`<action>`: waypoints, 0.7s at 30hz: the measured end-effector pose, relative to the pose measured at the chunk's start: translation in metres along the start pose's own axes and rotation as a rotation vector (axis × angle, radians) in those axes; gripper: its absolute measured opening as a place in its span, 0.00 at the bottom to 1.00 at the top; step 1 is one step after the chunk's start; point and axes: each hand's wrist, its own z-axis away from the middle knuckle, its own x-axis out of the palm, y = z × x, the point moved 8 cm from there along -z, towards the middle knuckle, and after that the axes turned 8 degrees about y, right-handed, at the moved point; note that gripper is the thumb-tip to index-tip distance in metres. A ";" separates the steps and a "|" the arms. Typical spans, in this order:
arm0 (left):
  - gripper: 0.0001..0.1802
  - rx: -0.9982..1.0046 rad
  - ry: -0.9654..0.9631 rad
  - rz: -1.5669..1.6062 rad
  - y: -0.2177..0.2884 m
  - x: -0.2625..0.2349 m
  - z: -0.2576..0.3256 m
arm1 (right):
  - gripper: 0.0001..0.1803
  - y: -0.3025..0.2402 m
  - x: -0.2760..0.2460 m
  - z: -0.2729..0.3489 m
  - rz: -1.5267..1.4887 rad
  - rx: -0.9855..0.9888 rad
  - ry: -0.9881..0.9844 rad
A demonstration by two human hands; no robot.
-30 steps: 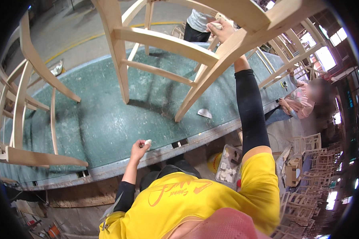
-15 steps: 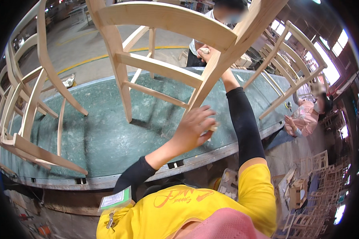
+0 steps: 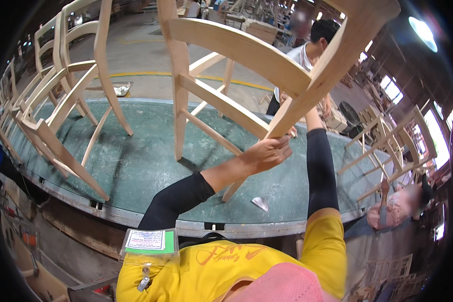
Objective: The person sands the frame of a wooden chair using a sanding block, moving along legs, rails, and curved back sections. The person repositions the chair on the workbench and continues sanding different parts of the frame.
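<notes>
While the green-topped workbench spans the middle of the frame, a bare wooden chair stands on it at centre, tilted. More unfinished chairs lean at the upper left. The left hand wraps around the chair's slanting leg at centre right. The right hand is hidden behind that leg, so its grip cannot be told. A small pale scrap lies on the bench below.
</notes>
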 end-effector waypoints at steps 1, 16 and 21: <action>0.03 0.001 0.002 -0.045 -0.004 0.000 0.000 | 0.22 -0.005 -0.005 -0.004 0.056 -0.045 0.083; 0.03 0.049 0.041 0.087 0.001 0.007 0.004 | 0.09 -0.235 -0.187 0.142 -0.749 0.447 1.198; 0.07 -0.139 -0.011 0.914 -0.003 -0.016 0.024 | 0.09 -0.334 -0.201 0.155 -0.425 0.139 1.244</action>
